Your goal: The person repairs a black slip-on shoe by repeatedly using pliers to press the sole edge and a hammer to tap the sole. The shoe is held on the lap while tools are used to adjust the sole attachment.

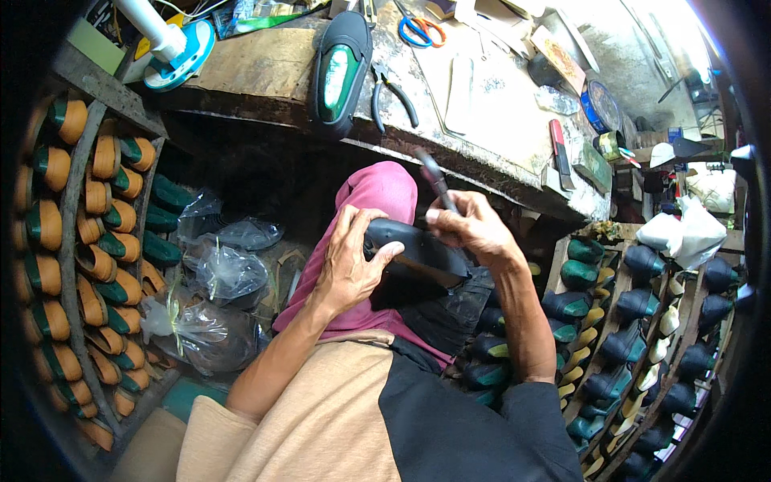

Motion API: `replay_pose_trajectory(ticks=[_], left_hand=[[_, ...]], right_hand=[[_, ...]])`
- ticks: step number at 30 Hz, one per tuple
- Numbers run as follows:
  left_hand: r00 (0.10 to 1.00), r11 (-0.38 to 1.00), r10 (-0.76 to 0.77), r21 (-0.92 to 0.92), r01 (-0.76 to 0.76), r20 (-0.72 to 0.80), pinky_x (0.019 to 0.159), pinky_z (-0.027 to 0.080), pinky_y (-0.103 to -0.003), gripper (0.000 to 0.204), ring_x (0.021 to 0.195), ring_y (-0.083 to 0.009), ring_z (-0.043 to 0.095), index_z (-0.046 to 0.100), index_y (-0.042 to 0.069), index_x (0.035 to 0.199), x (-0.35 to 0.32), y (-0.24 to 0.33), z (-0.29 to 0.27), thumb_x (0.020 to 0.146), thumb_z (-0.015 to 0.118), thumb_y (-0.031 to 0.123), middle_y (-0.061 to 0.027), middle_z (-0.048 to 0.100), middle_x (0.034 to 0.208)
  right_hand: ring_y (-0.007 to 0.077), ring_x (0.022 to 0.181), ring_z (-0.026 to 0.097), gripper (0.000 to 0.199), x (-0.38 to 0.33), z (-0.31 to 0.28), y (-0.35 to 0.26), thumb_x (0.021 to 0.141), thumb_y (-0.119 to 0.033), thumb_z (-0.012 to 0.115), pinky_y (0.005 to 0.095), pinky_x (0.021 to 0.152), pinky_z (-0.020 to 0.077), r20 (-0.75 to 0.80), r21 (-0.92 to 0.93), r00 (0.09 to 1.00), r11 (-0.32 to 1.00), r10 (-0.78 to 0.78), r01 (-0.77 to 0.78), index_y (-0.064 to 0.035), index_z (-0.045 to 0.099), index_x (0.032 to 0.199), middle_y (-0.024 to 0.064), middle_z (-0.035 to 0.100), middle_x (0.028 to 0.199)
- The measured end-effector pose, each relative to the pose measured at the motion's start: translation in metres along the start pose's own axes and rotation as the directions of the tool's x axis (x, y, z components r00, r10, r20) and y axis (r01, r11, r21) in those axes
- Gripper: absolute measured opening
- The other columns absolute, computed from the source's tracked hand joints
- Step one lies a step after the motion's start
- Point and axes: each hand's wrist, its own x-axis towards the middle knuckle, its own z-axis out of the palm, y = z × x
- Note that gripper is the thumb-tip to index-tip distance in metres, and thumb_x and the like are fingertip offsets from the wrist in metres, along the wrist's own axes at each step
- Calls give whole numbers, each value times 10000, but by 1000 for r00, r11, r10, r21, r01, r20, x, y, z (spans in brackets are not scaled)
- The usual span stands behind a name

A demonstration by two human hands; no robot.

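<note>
Resting over my lap is a black shoe upper [422, 245], with a tan-brown strip along its near side. My left hand [353, 257] is closed around its left end, the thumb pressed on top. Just above the shoe's right part, my right hand [474, 229] is closed round a short dark hand tool [434, 173]. That tool points up and to the left, and its blurred end hides its exact kind. On the bench edge ahead stands a black shoe [341, 68] with a green patch inside. Beside that shoe lie black-handled pliers [391, 98].
The worn bench [257, 64] runs across the front, with scissors [422, 32], a red-and-black cutter [560, 153] and a blue round tin [601, 104]. Racks of orange-and-green shoe forms [48, 225] stand left, racks of dark shoes [634, 305] right. Plastic bags [209, 321] lie left of my legs.
</note>
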Motion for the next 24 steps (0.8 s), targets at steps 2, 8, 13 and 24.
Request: replay_pose_trajectory(ticks=[2,8,13,24], left_hand=[[1000,1000,-3,4,3,12,1009,550,-495,476,1136,-395,668,673,32,1334,0,1,0,948,902,192,-186,604,1196],[1000,1000,-14,-23,14,9,1002,552,-494,477,1136,-394,666,672,20,1333,-2,2,2,946,900,180,-190,599,1201],[1000,1000,8,-7,-8,1,1006,549,-499,477,1138,-399,662,672,25,1339,-3,0,1,953,898,191,-192,592,1203],[1000,1000,8,11,-8,-25,982,557,-477,471,1123,-385,687,688,35,1320,-3,-3,4,948,912,215,-182,624,1193]], right_hand=[[58,630,513,248,-3,13,1,1034,-233,852,253,557,358,98,42,995,999,8,-12,-56,714,929,-22,638,770],[61,615,491,262,1,21,5,1039,-220,849,270,558,361,65,-97,998,995,12,-6,-57,693,905,-29,594,728],[54,612,481,251,-2,23,8,1047,-212,833,268,555,354,52,-104,999,995,6,0,-70,673,917,-35,590,725],[50,652,481,300,-3,32,14,1041,-295,853,271,574,374,-43,-248,999,969,-24,12,-71,669,961,-49,579,751]])
